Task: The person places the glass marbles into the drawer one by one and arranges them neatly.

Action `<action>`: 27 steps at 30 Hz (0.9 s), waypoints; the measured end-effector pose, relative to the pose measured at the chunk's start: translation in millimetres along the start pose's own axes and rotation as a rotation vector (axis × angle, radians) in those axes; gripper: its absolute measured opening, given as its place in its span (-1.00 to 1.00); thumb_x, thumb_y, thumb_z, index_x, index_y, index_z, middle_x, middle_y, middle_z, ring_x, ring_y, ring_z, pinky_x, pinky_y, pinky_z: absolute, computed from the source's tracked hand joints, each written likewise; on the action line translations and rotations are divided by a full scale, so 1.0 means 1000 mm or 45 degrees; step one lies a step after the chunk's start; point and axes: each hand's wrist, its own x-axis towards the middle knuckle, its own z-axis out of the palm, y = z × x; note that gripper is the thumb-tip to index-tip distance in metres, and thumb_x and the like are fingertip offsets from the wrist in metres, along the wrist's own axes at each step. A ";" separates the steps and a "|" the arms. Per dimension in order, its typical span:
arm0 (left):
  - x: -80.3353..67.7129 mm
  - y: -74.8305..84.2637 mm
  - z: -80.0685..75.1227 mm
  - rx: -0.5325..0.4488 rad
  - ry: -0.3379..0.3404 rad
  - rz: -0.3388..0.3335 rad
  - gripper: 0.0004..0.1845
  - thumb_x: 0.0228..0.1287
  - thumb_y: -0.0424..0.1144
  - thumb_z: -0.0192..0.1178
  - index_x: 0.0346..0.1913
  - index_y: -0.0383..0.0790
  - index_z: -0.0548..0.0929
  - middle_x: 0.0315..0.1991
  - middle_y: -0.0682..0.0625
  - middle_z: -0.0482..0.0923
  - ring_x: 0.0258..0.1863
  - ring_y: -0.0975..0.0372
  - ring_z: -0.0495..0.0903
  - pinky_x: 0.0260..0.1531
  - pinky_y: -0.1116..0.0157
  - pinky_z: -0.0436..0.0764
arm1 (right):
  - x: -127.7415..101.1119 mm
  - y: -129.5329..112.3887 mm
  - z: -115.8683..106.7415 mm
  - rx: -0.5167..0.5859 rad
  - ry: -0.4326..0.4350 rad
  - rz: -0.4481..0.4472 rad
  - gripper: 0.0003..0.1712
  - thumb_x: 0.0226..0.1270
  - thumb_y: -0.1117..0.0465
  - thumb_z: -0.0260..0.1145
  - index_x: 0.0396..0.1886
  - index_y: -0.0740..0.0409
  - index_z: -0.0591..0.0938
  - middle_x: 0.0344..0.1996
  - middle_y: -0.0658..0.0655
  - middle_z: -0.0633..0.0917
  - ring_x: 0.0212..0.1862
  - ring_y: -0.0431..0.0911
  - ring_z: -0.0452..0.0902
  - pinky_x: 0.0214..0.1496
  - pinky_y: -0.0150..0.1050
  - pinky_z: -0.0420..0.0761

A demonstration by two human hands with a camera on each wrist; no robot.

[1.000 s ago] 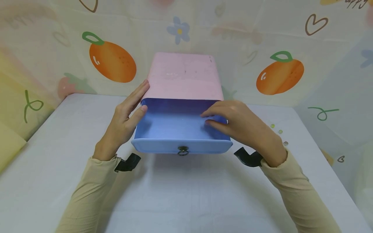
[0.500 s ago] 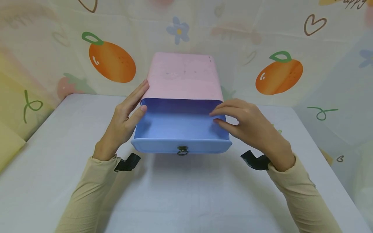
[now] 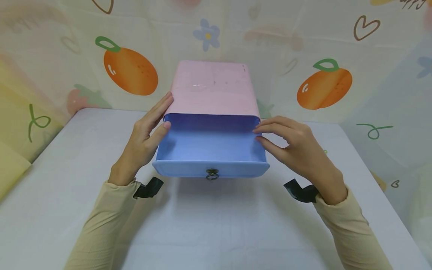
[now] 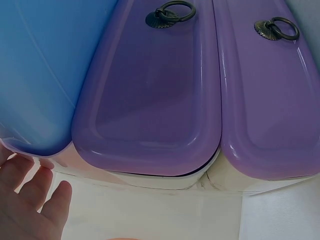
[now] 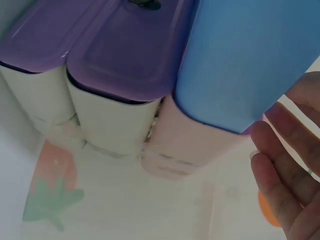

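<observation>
A pink cabinet (image 3: 212, 88) stands at the back of the white table (image 3: 216, 225). Its top blue drawer (image 3: 189, 169) is pulled out toward me, empty inside, with a dark ring handle (image 3: 212, 174) on the front. My left hand (image 3: 158, 120) lies flat against the cabinet's left side, thumb on the drawer's left wall. My right hand (image 3: 261, 134) hovers at the drawer's right wall, fingers relaxed, holding nothing. The left wrist view shows the blue drawer (image 4: 35, 75) above two shut purple drawers (image 4: 150, 100) and my left hand (image 4: 30, 200). The right wrist view shows the drawer's underside (image 5: 245, 55) and my right fingers (image 5: 285, 170).
Fruit-patterned walls enclose the table on three sides. A small green bead (image 3: 325, 152) shows on the table behind my right hand. Black straps (image 3: 148, 188) sit at both wrists.
My right hand has drawn back out of the blue drawer and moved right, to just outside its right wall. The left hand and the drawer have not moved.
</observation>
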 end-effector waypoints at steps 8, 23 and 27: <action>0.000 0.000 0.000 0.028 -0.008 -0.005 -0.42 0.42 -0.39 -0.02 0.49 -0.14 0.31 0.53 0.02 0.21 0.53 0.21 0.21 0.48 0.40 0.25 | -0.011 0.000 -0.002 0.017 0.053 0.034 -0.61 -0.02 0.48 0.53 -0.12 0.21 0.76 -0.19 0.08 0.79 -0.08 -0.07 0.71 0.11 -0.66 0.50; 0.000 0.000 0.000 0.021 -0.010 0.009 -0.43 0.43 -0.39 -0.01 0.48 -0.16 0.32 0.53 -0.01 0.22 0.53 0.20 0.22 0.47 0.41 0.25 | -0.040 0.010 -0.002 -0.012 0.040 0.105 -0.60 -0.07 0.49 0.54 -0.14 0.24 0.75 -0.25 0.09 0.79 -0.17 -0.06 0.72 0.08 -0.69 0.49; 0.000 0.001 0.000 0.018 -0.012 0.010 -0.43 0.43 -0.39 -0.02 0.49 -0.17 0.31 0.53 -0.01 0.21 0.53 0.20 0.22 0.47 0.42 0.25 | -0.047 0.012 -0.002 -0.032 0.023 0.142 -0.62 -0.06 0.47 0.54 -0.15 0.25 0.75 -0.25 0.10 0.79 -0.18 -0.06 0.72 0.07 -0.72 0.47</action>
